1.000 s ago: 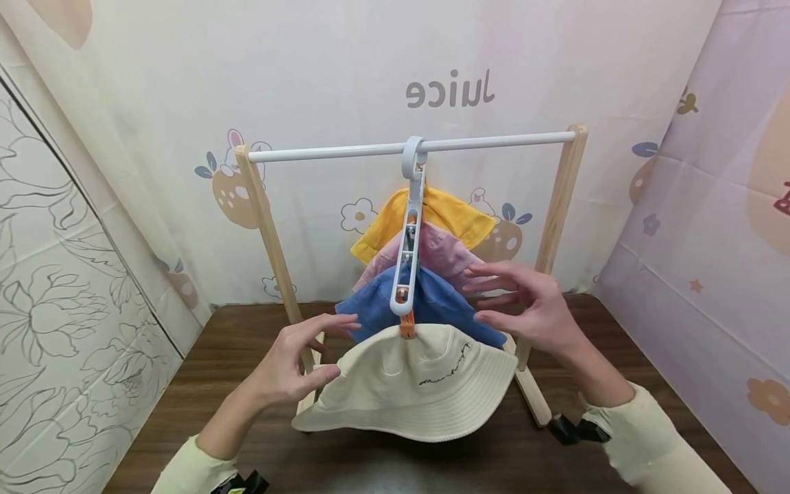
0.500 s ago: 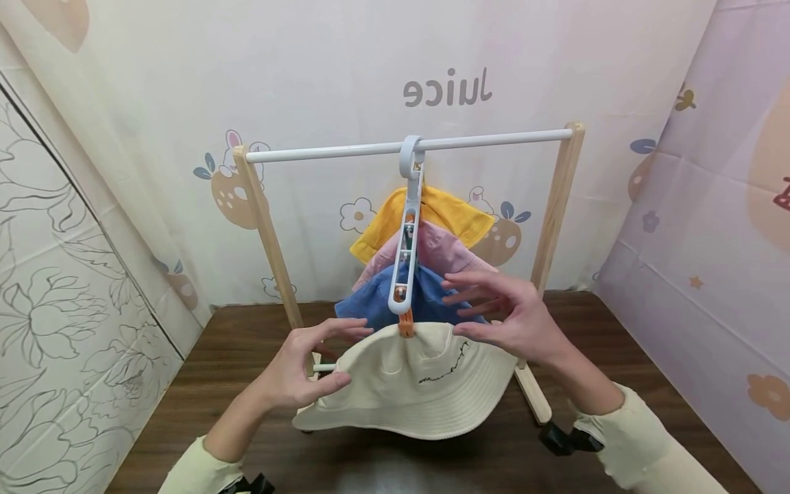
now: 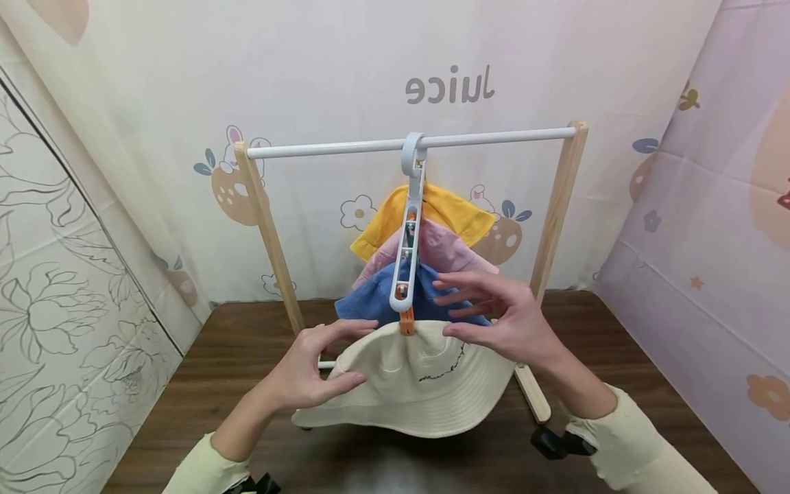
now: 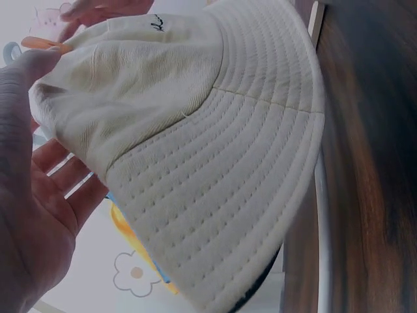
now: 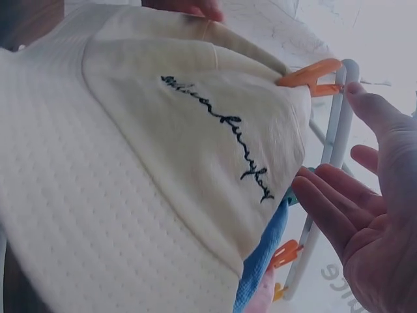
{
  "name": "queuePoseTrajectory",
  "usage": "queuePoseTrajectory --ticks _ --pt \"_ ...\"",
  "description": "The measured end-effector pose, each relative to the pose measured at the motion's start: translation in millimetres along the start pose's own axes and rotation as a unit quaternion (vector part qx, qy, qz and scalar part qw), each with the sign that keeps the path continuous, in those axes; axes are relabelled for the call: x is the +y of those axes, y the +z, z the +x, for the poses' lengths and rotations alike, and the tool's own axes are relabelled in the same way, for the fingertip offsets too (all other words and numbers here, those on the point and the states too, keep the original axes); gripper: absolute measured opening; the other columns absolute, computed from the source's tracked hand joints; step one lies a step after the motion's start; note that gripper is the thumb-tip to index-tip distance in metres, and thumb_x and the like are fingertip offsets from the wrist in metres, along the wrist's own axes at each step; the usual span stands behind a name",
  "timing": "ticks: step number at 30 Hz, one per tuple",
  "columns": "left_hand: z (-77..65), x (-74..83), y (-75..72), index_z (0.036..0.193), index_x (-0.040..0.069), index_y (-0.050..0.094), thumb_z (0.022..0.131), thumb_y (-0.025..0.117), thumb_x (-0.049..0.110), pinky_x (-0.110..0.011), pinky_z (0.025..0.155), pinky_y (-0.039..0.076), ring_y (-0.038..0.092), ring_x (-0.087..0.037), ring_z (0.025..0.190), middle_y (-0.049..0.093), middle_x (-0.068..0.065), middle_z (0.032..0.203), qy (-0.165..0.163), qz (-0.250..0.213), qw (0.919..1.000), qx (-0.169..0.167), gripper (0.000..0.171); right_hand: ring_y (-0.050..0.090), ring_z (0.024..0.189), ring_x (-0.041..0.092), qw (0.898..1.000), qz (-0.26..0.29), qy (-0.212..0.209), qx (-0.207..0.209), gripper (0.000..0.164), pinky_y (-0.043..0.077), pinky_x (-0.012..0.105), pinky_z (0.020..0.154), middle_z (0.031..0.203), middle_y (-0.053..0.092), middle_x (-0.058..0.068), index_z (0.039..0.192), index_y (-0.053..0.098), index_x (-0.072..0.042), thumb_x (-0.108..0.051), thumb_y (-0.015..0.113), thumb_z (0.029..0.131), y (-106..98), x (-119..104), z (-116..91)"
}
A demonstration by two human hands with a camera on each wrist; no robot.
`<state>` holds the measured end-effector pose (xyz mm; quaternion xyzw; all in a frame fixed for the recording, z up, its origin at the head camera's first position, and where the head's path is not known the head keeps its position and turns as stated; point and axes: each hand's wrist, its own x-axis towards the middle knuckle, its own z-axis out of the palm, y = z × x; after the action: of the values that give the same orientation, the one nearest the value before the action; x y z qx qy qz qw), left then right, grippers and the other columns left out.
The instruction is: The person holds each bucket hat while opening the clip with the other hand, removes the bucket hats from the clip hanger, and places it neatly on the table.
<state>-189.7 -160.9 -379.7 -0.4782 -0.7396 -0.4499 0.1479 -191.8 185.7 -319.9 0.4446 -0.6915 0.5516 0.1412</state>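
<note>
A cream bucket hat [image 3: 426,391] with dark script stitching hangs from an orange clip [image 3: 407,321] at the near end of a white hanger [image 3: 404,267]. My left hand [image 3: 315,363] is at the hat's left side, thumb in front and fingers reaching behind the crown; its fingers are spread, not closed on the cloth. On the right, my right hand [image 3: 503,312] has its thumb near the crown and its fingers extended by the blue hat [image 3: 364,295]. Behind that hang a pink hat [image 3: 453,250] and a yellow hat [image 3: 457,209], farther back.
The hanger's hook sits on the white rod [image 3: 494,139] of a stand with wooden posts [image 3: 268,237]. The stand's wooden foot [image 3: 533,394] rests on the dark wooden table [image 3: 216,391]. A printed curtain [image 3: 333,75] closes off the back.
Both hands have moved inward toward the cream hat's crown, the right one leftward and the left one rightward. The hats and hanger have stayed in place.
</note>
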Motion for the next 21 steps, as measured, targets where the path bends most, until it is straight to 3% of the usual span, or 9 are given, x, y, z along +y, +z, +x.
queuePoseTrajectory --ticks 11,16,21 --pt "0.6 4.1 4.6 0.149 0.007 0.067 0.089 0.09 0.0 -0.02 0.069 0.064 0.069 -0.003 0.092 0.08 -0.015 0.137 -0.02 -0.016 0.9996 -0.01 0.065 0.084 0.117 0.012 1.0 0.005 -0.008 -0.012 0.061 0.07 0.033 0.088 0.144 0.079 -0.009 0.143 0.072 0.0 0.014 0.089 0.086 8 -2 5" --pt "2.1 2.9 7.6 0.146 0.006 0.068 0.089 0.09 -0.001 -0.017 0.064 0.06 0.069 -0.006 0.083 0.082 -0.014 0.127 -0.004 -0.011 0.9999 -0.008 0.062 0.084 0.118 0.013 0.999 0.021 -0.028 -0.016 0.061 0.07 0.034 0.091 0.143 0.079 -0.004 0.142 0.071 0.002 0.016 0.088 0.086 11 -1 6" --pt "3.3 4.5 10.8 0.146 0.006 0.068 0.09 0.089 -0.002 -0.017 0.066 0.061 0.072 -0.008 0.085 0.083 -0.015 0.125 0.007 -0.007 0.9999 -0.01 0.061 0.083 0.119 0.013 0.998 0.037 -0.042 -0.014 0.06 0.069 0.034 0.094 0.143 0.079 -0.002 0.142 0.071 0.004 0.017 0.088 0.086 17 -2 7"
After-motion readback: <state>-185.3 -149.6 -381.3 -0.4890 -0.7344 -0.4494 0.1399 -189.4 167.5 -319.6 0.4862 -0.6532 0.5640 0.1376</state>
